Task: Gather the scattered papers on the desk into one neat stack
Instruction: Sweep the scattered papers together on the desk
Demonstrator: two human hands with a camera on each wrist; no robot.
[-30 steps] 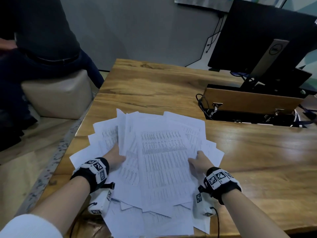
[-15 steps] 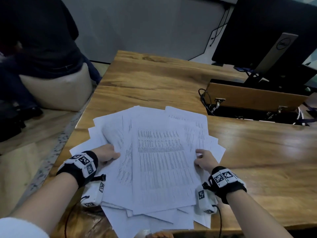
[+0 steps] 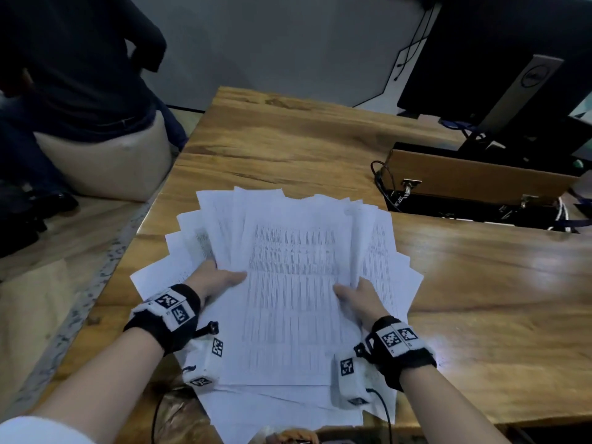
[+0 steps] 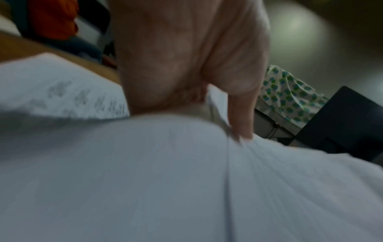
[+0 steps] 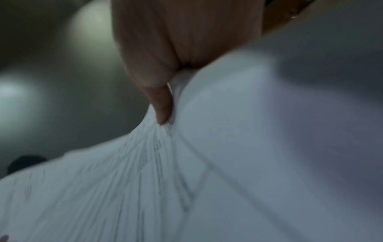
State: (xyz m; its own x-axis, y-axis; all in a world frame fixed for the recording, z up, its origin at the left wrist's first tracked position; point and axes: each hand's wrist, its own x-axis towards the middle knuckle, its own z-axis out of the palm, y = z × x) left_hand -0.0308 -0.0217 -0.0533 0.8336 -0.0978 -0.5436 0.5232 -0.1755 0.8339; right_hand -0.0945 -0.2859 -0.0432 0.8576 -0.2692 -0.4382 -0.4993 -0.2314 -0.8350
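A fanned pile of white printed papers (image 3: 291,283) lies on the wooden desk (image 3: 464,299) in front of me, its near end hanging over the front edge. My left hand (image 3: 217,278) grips the pile's left side, thumb on the top sheet and fingers tucked under the sheets. My right hand (image 3: 355,296) grips the right side the same way. In the left wrist view my left hand (image 4: 234,114) has its thumb down on the papers (image 4: 165,180). In the right wrist view my right hand (image 5: 165,98) pinches the bunched papers (image 5: 228,163).
A dark monitor (image 3: 512,59) on a stand rises at the back right, behind an open wooden cable box (image 3: 474,184) with wires. A person in dark clothes (image 3: 73,65) sits on a beige seat (image 3: 105,165) left of the desk. Bare desk lies beyond the papers.
Both hands have drawn inward toward the pile's middle, pulling the side sheets closer together. The fan has narrowed, and the thumbs now lie on the top sheet.
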